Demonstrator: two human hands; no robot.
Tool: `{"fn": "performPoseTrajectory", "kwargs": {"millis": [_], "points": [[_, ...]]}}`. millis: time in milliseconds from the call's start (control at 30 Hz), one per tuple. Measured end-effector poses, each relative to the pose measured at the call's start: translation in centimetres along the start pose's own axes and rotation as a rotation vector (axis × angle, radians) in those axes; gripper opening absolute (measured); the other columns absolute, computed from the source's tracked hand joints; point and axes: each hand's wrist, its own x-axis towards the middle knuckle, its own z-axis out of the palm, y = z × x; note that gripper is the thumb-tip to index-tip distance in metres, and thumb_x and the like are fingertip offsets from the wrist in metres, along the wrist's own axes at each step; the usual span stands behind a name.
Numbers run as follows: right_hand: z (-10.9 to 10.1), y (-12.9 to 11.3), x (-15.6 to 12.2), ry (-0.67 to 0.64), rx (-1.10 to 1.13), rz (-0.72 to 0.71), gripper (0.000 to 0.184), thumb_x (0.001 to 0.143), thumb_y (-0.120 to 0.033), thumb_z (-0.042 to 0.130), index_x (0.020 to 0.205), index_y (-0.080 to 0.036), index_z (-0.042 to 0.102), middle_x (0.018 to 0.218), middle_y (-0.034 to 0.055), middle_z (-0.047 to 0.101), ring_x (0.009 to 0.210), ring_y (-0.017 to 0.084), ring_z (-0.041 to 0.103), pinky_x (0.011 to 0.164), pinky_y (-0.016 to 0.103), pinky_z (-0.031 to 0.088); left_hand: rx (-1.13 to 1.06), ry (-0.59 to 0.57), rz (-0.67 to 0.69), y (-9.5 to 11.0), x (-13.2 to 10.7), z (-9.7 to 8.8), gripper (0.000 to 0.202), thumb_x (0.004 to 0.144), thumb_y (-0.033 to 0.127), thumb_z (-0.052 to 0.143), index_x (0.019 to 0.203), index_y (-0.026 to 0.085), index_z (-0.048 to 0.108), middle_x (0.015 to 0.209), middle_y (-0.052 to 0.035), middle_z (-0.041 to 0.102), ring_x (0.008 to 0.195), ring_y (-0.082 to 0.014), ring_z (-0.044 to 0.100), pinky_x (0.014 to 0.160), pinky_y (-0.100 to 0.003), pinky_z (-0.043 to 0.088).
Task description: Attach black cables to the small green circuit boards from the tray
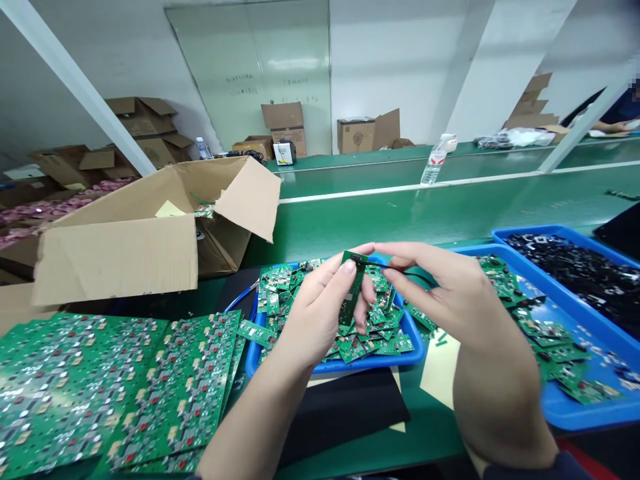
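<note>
In the middle of the view, my left hand [320,303] pinches a small green circuit board [351,300] and holds it upright, thumb on its face near the top. My right hand [445,283] grips a thin black tool [415,273] that looks like tweezers. Its tip meets the upper part of the board, close to my left thumb. Fingers partly cover the tool, so I cannot tell its exact kind. Beneath both hands, a blue tray [345,365] is heaped with similar small boards.
Large green circuit panels [125,387] are stacked at the left, before an open cardboard box [120,253]. To the right, a blue tray [575,417] holds boards and small parts; another blue tray [500,235] holds black parts. A bottle [435,160] stands behind. A co-worker's hand [627,125] shows far right.
</note>
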Motion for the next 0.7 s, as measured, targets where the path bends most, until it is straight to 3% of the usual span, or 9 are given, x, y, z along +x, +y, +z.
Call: {"fn": "performPoseTrajectory", "kwargs": {"millis": [133,233,400,467,633,700], "points": [[-0.31,0.32,0.26,0.046,0.000,-0.005,0.014,0.089,-0.015,0.056,0.091,-0.023,0.068,0.081,0.0024,0.072,0.071,0.018,0.067,0.064,0.030,0.054,0.095,0.021,0.015,0.41,-0.02,-0.05,0.028,0.092,0.030,0.051,0.110,0.012,0.063,0.070,-0.0015,0.062,0.044,-0.0067,0.051,0.045,-0.019,0.044],[-0.38,0.53,0.29,0.103,-0.006,0.014,0.013,0.088,-0.014,0.059,0.090,-0.022,0.068,0.081,0.0026,0.072,0.072,0.018,0.067,0.064,0.030,0.054,0.177,-0.001,0.004,0.44,-0.10,0.12,0.027,0.092,0.031,0.050,0.107,0.012,0.062,0.068,-0.0006,0.061,0.042,-0.0069,0.050,0.044,-0.019,0.043],[-0.65,0.76,0.13,0.187,-0.019,0.028,0.013,0.087,-0.014,0.060,0.090,-0.023,0.069,0.079,0.0024,0.071,0.070,0.018,0.066,0.064,0.031,0.054,0.353,-0.048,-0.028,0.07,-0.20,0.30,0.032,0.093,0.038,0.047,0.080,0.013,0.062,0.060,0.0006,0.056,0.041,-0.0070,0.049,0.044,-0.019,0.041],[-0.74,0.80,0.14,0.192,-0.021,0.021,0.013,0.087,-0.014,0.060,0.089,-0.023,0.069,0.077,0.0024,0.071,0.068,0.017,0.066,0.062,0.031,0.054,0.383,-0.076,-0.037,0.02,-0.22,0.41,0.030,0.094,0.037,0.045,0.081,0.014,0.059,0.061,0.0016,0.055,0.040,-0.0069,0.048,0.043,-0.019,0.039],[-0.40,0.45,0.36,0.175,-0.004,-0.073,0.016,0.086,-0.010,0.060,0.089,-0.022,0.070,0.075,0.0030,0.069,0.068,0.017,0.065,0.060,0.030,0.054,0.605,-0.260,-0.092,0.53,-0.44,0.55,0.036,0.097,0.035,0.039,0.068,0.017,0.051,0.054,0.0035,0.049,0.043,-0.0079,0.045,0.047,-0.020,0.038],[-0.27,0.20,0.34,0.224,-0.003,-0.099,0.018,0.086,-0.008,0.060,0.090,-0.022,0.070,0.078,0.0039,0.070,0.070,0.017,0.065,0.062,0.030,0.054,0.636,-0.265,-0.075,0.99,-0.50,0.19,0.035,0.097,0.035,0.039,0.070,0.017,0.053,0.054,0.0035,0.048,0.045,-0.0082,0.045,0.048,-0.020,0.038]]}}
